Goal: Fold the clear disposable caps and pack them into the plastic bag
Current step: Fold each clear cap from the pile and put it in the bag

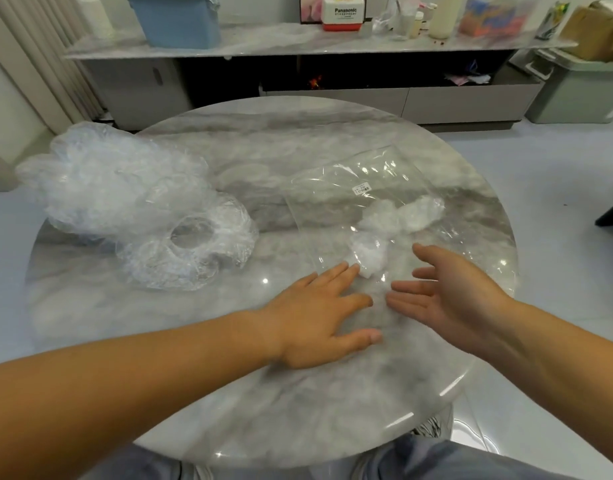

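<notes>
A heap of clear crinkled disposable caps (114,181) lies at the left of the round marble table (249,393). One cap (190,247) sits at the heap's near edge with its ring opening up. A flat clear plastic bag (363,202) with a small label lies right of centre. Bunched white folded caps (398,220) show through it. My left hand (318,317) lies palm down, fingers spread, its fingertips at the bag's near end beside a folded cap (367,254). My right hand (443,292) hovers open, palm turned left, just right of it. Neither hand holds anything.
Behind the table runs a long low cabinet (436,102) with a marble top carrying a blue bin (176,19), a Panasonic box (343,12), bottles and boxes. A grey-green lidded bin (578,88) stands at the right. My knees show below the table's near edge.
</notes>
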A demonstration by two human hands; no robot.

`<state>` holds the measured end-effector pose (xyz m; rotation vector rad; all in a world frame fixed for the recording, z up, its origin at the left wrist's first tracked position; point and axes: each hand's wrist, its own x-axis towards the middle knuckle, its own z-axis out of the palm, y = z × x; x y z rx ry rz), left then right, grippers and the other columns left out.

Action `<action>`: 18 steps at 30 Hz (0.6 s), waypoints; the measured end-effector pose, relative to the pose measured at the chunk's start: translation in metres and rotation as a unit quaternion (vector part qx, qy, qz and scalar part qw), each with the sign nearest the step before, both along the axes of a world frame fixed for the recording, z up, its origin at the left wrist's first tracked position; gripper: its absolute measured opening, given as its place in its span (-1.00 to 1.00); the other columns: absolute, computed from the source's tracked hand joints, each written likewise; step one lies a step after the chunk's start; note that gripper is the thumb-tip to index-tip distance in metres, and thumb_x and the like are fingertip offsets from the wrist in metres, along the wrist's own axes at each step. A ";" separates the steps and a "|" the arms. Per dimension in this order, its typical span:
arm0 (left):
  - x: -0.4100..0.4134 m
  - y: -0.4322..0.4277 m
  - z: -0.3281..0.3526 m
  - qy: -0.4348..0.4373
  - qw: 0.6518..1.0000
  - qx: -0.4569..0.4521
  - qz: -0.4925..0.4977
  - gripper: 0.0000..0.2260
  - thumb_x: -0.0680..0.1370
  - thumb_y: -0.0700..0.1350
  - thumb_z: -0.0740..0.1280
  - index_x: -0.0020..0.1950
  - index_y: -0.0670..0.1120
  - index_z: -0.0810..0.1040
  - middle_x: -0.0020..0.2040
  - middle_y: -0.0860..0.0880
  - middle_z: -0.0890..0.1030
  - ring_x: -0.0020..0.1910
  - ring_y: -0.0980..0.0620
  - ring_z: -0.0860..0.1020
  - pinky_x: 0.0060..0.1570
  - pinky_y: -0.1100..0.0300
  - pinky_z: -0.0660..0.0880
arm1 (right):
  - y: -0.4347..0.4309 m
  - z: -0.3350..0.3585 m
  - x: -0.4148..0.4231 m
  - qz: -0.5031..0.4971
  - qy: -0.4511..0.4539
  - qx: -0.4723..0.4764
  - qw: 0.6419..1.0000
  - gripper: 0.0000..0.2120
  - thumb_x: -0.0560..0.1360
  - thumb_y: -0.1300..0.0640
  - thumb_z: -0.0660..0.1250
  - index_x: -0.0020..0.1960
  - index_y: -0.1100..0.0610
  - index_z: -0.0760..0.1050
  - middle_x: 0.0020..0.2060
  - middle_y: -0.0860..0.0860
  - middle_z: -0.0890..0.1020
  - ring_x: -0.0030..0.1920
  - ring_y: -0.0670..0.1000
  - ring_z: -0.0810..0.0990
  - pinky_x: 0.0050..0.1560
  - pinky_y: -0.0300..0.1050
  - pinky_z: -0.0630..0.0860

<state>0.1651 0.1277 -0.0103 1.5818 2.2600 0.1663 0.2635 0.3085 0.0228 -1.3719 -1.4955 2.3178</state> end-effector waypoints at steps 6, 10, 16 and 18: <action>-0.033 -0.025 -0.008 -0.131 0.977 0.109 0.130 -0.50 0.59 0.37 0.07 0.29 0.04 0.43 0.29 0.10 0.46 0.32 0.10 0.40 0.39 0.06 0.33 | -0.003 0.003 0.001 0.107 -0.021 0.208 0.972 -0.74 0.62 0.03 0.32 -0.11 0.22 0.52 -0.36 0.10 0.59 -0.38 0.08 0.60 -0.34 -0.05 0.52; -0.052 -0.064 -0.008 -0.050 0.972 0.138 0.182 -0.36 0.53 0.39 -0.01 0.36 0.01 0.48 0.38 0.08 0.46 0.39 0.10 0.37 0.39 0.22 0.26 | -0.029 0.008 -0.011 0.221 0.054 0.289 0.930 -0.73 0.64 0.03 0.30 -0.06 0.24 0.57 -0.26 0.13 0.69 -0.30 0.10 0.67 -0.29 -0.02 0.58; -0.069 -0.134 -0.006 0.134 0.966 0.068 0.212 -0.33 0.53 0.36 -0.11 0.47 0.11 0.46 0.64 -0.09 0.11 0.62 -0.09 0.05 0.55 0.02 0.02 | -0.076 -0.001 -0.047 0.451 0.098 0.470 0.753 -0.75 0.59 -0.19 0.27 0.10 -0.08 0.62 0.06 -0.20 0.65 0.11 -0.20 0.57 0.17 -0.17 0.52; -0.071 -0.146 -0.008 0.126 0.967 0.008 0.223 -0.20 0.47 0.45 -0.23 0.52 0.12 0.38 0.66 -0.10 0.01 0.63 -0.08 -0.04 0.58 0.02 -0.08 | -0.088 -0.004 -0.061 0.511 0.091 0.528 0.672 -0.62 0.60 -0.24 0.21 0.30 -0.10 0.56 0.37 -0.21 0.49 0.41 -0.18 0.35 0.37 -0.27 0.29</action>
